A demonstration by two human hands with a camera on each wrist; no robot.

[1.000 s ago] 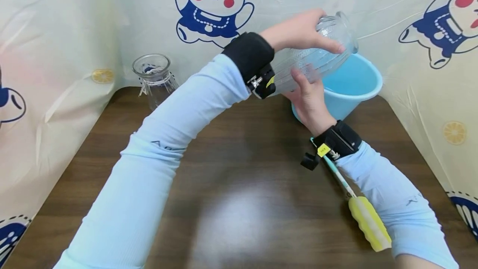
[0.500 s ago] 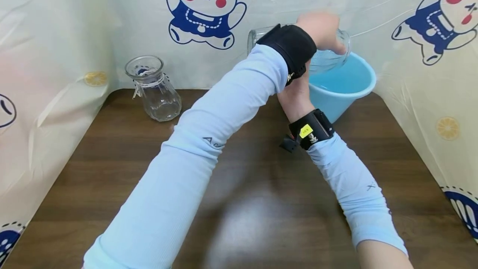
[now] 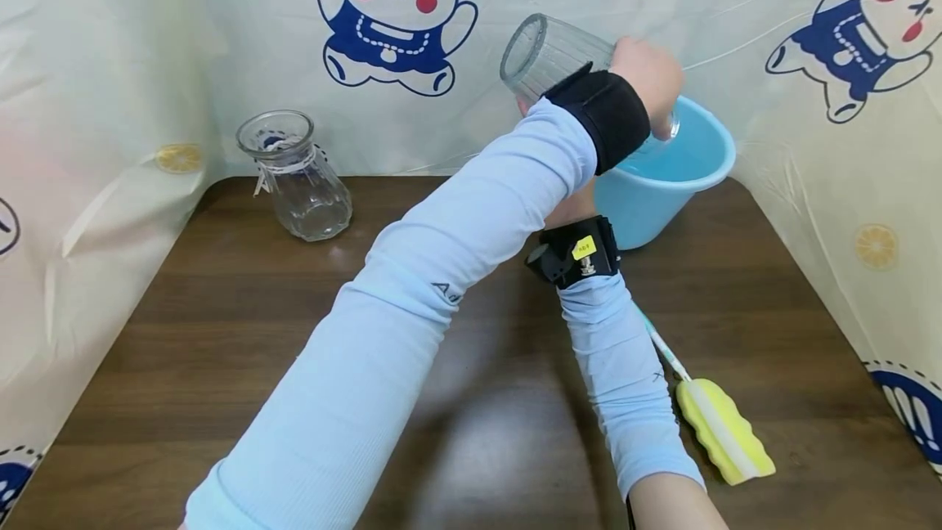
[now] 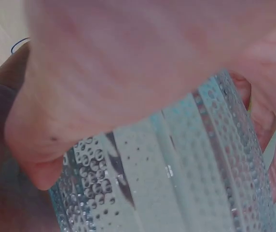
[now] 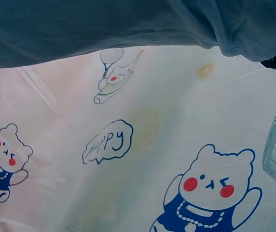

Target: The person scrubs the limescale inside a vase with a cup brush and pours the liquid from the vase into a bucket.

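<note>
Glass jar (image 3: 568,47) is prob. fragile, slippery if wet — L grip (image 3: 649,82) curled round lower end, R grip (image 3: 577,204) mostly hidden, can't tell — best support both ends

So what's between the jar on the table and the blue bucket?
In the head view, the left sleeve crosses between jar and bucket, the right hand mostly hidden behind it.

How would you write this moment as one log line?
left hand: grips tilted vase, base up | right hand: mostly hidden | second vase, bucket: upright on table | brush: lying on table
</note>
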